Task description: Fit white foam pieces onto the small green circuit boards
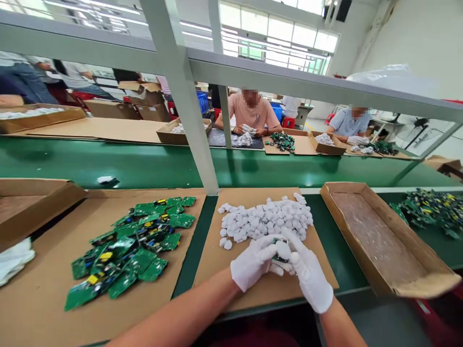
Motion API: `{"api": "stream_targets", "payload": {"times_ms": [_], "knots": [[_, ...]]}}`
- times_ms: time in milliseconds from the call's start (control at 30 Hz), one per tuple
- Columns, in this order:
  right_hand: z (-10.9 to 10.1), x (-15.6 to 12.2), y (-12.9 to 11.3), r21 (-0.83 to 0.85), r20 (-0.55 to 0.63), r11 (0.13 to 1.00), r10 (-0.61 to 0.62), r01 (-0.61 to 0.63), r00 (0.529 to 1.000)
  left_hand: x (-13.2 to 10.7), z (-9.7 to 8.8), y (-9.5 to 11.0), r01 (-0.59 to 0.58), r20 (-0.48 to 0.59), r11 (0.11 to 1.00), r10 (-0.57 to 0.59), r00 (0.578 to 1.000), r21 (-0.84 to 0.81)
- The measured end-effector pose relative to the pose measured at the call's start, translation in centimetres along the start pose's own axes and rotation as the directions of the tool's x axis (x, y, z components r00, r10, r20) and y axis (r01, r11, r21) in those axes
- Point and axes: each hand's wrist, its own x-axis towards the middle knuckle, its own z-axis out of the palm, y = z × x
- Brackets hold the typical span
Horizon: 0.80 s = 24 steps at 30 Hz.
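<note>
My left hand [256, 260] and my right hand [307, 270], both in white gloves, come together low in the middle of the view. Between them they grip a small green circuit board [277, 255], mostly covered by the fingers. A rounded white piece [283, 250] sits on top of the board, between my fingertips. Just beyond my hands lies a heap of similar white pieces [265, 219] on a cardboard sheet [217, 270]. On the left, a pile of green circuit boards [137, 255] with yellow and blue components rests on another cardboard sheet [43, 308].
A shallow cardboard box [376, 241] stands at right, beside more circuit boards [430, 209]. Another box [36, 200] and a white glove [14, 260] lie at left. A grey metal frame [197, 135] rises ahead. Across the green belt [152, 161], two people sit working.
</note>
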Motion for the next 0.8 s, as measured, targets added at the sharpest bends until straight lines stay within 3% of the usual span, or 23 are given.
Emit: {"api": "stream_targets", "payload": {"times_ms": [133,300,433,500,700,800], "knots": [[0.2,-2.2,-1.4,-0.025,0.019,0.996,0.081,-0.08,0.997,-2.1,1.6,-2.4,0.013,-0.075,0.991,-0.023,0.997,-0.134],[0.3,-3.7,-2.6,-0.092,0.005,0.994,0.053,-0.053,0.999,-4.4,2.8,-4.4,0.004,-0.126,0.969,-0.036,0.991,-0.247],[-0.6,-3.9,-2.6,0.06,0.182,0.992,0.099,-0.111,0.978,-5.1,3.6,-4.7,-0.017,-0.123,0.975,-0.011,0.992,-0.223],[-0.7,-4.0,-2.3,0.104,0.205,0.985,0.112,-0.136,0.972,-5.4,4.0,-4.8,-0.021,-0.129,0.975,-0.008,0.992,-0.22],[0.7,-5.3,-0.9,-0.002,-0.015,0.999,0.05,-0.05,0.999,-5.7,4.9,-4.9,-0.054,-0.183,0.974,0.013,0.983,-0.221],[0.6,-5.7,-0.6,0.171,-0.001,0.983,0.067,-0.066,0.998,-5.6,5.1,-4.6,-0.025,-0.166,0.982,-0.007,0.986,-0.19]]}}
